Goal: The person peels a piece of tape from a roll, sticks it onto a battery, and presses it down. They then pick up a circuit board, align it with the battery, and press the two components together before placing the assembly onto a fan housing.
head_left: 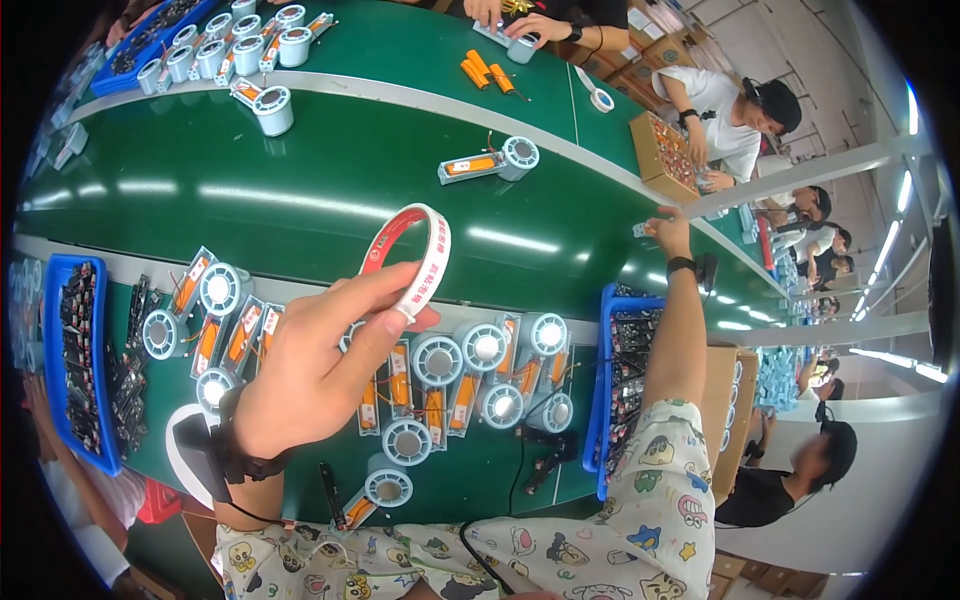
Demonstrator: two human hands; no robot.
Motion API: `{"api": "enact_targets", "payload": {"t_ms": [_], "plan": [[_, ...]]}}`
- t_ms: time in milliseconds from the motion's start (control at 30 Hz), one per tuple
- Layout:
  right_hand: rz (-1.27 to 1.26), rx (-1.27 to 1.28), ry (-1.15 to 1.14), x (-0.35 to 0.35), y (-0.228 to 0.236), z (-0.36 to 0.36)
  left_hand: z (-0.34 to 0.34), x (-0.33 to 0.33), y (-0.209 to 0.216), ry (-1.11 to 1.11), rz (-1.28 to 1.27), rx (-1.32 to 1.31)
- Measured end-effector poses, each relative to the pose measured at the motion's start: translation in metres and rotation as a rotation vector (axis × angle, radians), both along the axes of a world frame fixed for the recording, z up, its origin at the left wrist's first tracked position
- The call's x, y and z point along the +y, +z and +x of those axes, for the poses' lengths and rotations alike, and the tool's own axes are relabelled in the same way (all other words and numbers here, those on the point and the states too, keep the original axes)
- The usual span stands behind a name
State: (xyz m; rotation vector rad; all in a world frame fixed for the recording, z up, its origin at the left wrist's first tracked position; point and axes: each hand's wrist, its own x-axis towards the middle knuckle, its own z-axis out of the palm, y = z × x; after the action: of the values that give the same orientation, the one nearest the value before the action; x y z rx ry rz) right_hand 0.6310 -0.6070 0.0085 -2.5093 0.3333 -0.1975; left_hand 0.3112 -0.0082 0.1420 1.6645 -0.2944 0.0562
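My left hand (335,345) is raised over the near worktop, thumb and fingers pinching a thin white and red tape roll (433,262). My right arm reaches far out to the right, where my right hand (672,236) has its fingers closed on a small light-blue part (643,230), too small to make out fully. Below my left hand lie several light-blue round-headed fan units (437,362) with orange batteries in their handles. A similar fan unit (519,156) lies alone on the green conveyor belt (330,160).
Blue trays (75,290) of dark parts stand at left, and another blue tray (606,380) at right. A cardboard box (733,420) sits beside it. Across the belt, a co-worker's hands (535,28) handle a unit, near loose orange batteries (488,70). A metal post (810,175) crosses at right.
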Motion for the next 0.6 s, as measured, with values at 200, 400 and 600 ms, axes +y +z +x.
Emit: {"api": "enact_targets", "payload": {"t_ms": [200, 400, 600], "plan": [[-0.066, 0.073, -0.003, -0.005, -0.004, -0.004, 0.001, -0.006, -0.001, -0.009, 0.052, -0.039], [0.041, 0.107, -0.040, 0.035, 0.012, -0.016, -0.001, -0.003, 0.001, -0.024, 0.069, -0.007], [-0.118, 0.053, 0.023, 0.028, 0.000, -0.006, -0.002, -0.005, 0.002, -0.035, 0.110, -0.041]]}}
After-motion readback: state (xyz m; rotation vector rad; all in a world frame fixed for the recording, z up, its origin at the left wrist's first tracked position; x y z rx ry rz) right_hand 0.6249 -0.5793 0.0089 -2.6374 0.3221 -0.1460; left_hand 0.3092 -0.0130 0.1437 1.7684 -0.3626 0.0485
